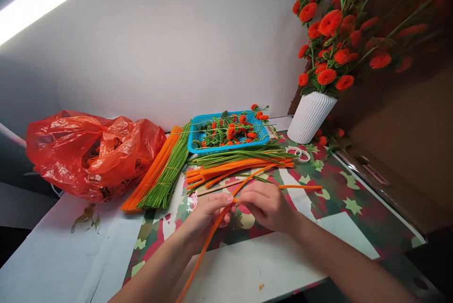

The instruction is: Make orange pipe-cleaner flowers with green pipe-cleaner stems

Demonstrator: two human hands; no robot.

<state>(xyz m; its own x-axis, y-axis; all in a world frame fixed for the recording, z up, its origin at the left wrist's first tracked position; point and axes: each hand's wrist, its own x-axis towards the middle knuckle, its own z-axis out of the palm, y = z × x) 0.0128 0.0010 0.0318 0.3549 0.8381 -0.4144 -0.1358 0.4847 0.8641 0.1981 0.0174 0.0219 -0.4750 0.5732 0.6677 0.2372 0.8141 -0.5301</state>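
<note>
Orange pipe cleaners (204,248) cross where my two hands meet, above the front of the table. My left hand (214,211) is closed, pinching them between thumb and fingers. Close beside it, my right hand (265,201) is also closed, its fingertips on the orange strands at the crossing. One long strand runs down toward me and up past my hands, while another orange end (302,187) sticks out to the right behind my right hand. My palm and fingers hide part of the join. Behind them lie loose orange pipe cleaners (226,169) and green pipe cleaners (240,155).
A blue basket (193,145) holds orange flowers and green stems. To its left are bundles of orange stems (155,166) and green stems (168,175), then a red plastic bag (95,156). White-handled scissors (300,154) lie near a white vase (311,118) of orange flowers.
</note>
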